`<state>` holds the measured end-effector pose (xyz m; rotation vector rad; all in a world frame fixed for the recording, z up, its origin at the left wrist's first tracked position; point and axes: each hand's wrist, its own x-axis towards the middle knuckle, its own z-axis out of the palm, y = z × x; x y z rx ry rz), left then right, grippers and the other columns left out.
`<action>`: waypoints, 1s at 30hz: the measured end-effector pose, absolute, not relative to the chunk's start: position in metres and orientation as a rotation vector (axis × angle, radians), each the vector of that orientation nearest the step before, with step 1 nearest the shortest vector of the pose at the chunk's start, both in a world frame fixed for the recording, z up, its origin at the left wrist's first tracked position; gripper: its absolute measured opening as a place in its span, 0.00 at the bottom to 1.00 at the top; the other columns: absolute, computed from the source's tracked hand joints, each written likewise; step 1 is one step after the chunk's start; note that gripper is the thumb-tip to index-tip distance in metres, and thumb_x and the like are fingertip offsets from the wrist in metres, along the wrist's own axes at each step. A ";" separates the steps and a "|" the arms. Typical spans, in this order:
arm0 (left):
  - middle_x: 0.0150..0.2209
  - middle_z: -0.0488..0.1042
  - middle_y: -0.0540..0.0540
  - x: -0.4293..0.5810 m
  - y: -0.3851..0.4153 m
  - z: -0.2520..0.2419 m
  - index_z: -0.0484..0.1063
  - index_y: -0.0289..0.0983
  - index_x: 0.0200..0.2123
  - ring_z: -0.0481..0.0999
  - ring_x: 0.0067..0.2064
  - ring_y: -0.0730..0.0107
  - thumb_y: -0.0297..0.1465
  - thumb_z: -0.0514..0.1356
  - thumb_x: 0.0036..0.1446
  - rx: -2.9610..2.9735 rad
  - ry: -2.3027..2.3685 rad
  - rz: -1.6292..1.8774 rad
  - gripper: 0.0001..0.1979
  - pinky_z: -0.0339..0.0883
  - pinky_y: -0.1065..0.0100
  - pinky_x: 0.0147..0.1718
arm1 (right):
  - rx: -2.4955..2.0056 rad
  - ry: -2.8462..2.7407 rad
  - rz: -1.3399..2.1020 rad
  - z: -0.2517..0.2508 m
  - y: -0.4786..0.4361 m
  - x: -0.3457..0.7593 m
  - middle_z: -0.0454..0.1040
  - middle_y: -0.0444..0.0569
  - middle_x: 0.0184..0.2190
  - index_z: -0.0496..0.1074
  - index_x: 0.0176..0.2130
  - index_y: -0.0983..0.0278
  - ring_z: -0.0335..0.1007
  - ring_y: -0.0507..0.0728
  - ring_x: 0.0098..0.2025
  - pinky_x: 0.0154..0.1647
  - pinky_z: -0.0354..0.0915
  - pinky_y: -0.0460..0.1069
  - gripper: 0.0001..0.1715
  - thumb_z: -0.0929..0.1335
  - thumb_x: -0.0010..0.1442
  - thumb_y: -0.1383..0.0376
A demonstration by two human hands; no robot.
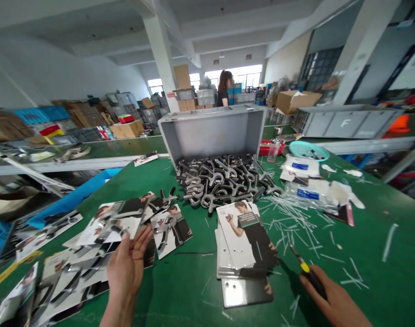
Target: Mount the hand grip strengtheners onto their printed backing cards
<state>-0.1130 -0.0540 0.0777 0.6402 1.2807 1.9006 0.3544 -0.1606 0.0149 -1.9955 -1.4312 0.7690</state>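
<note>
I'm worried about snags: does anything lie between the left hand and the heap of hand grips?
Yes: a printed card bearing one grip lies on the green tabletop between the left hand and the heap of grips, probably low enough to reach over.

The left hand (pixel 127 263) is palm up, fingers (pixel 144 238) extended; the right hand (pixel 332 295) curls gripping.

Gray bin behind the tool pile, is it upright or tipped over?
Tipped on its side: the bin's open mouth faces the camera, and the tools spill from it onto the table.
</note>
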 end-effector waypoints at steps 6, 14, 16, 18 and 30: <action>0.42 0.80 0.38 -0.029 -0.052 0.041 0.71 0.32 0.49 0.81 0.43 0.53 0.40 0.64 0.55 0.868 1.278 1.201 0.23 0.71 0.46 0.50 | -1.923 -1.847 0.268 0.004 -0.132 0.354 0.72 0.56 0.53 0.72 0.52 0.61 0.65 0.68 0.56 0.59 0.58 0.66 0.29 0.66 0.60 0.46; 0.62 0.65 0.32 0.057 -0.035 0.013 0.63 0.35 0.60 0.64 0.63 0.44 0.42 0.67 0.49 1.358 1.452 1.103 0.37 0.53 0.46 0.63 | -2.074 -1.783 0.191 0.011 -0.018 0.423 0.74 0.56 0.40 0.73 0.41 0.67 0.70 0.60 0.45 0.50 0.63 0.54 0.12 0.61 0.65 0.67; 0.63 0.62 0.31 0.067 -0.033 0.005 0.60 0.33 0.62 0.59 0.65 0.41 0.42 0.68 0.46 1.463 1.496 1.075 0.42 0.49 0.45 0.64 | -2.154 -1.753 0.205 0.004 0.005 0.432 0.73 0.58 0.40 0.73 0.40 0.68 0.70 0.61 0.45 0.47 0.63 0.53 0.10 0.63 0.64 0.68; 0.63 0.61 0.32 0.071 -0.035 -0.002 0.60 0.34 0.62 0.58 0.65 0.42 0.43 0.66 0.49 1.529 1.492 1.101 0.40 0.48 0.46 0.65 | -2.226 -1.720 0.219 -0.003 0.020 0.434 0.73 0.60 0.42 0.72 0.40 0.68 0.71 0.61 0.44 0.44 0.64 0.53 0.08 0.65 0.63 0.67; 0.63 0.62 0.36 0.069 -0.039 -0.008 0.60 0.40 0.62 0.59 0.65 0.43 0.44 0.60 0.56 1.629 1.468 1.116 0.32 0.52 0.43 0.63 | -2.103 -1.626 0.300 0.008 0.025 0.439 0.73 0.52 0.49 0.70 0.51 0.66 0.72 0.58 0.47 0.47 0.70 0.58 0.17 0.67 0.66 0.59</action>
